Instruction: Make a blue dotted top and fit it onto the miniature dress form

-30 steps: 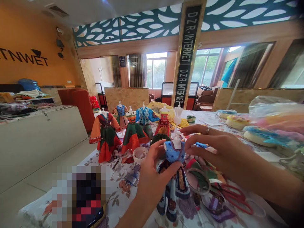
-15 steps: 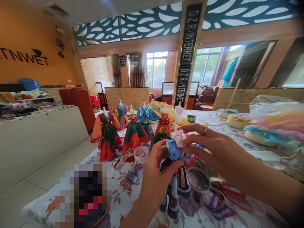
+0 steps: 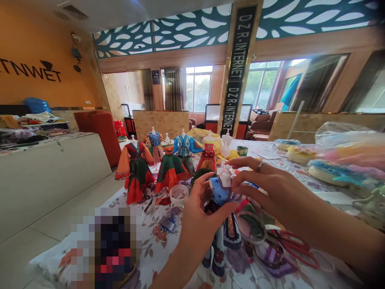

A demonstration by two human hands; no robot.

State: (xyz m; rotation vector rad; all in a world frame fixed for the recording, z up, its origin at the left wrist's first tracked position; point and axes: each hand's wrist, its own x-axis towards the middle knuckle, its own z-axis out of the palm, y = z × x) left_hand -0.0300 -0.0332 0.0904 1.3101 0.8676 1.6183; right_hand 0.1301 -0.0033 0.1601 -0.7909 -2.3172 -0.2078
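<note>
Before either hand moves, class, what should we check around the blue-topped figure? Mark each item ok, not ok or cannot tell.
1. Left hand holding blue-topped figure: ok.
2. Right hand at its shoulder: ok.
3. Right thumb's grip: cannot tell, hidden.
4. Work area uncluttered: not ok, red-handled scissors and purple fabric lie nearby.
5. Orange-sleeved figure upright: ok.

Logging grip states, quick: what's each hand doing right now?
Left hand: closed around the small white mannequin in a blue patterned top.
Right hand: fingers bent at the mannequin's side; whether they grip it can't be told.
</note>
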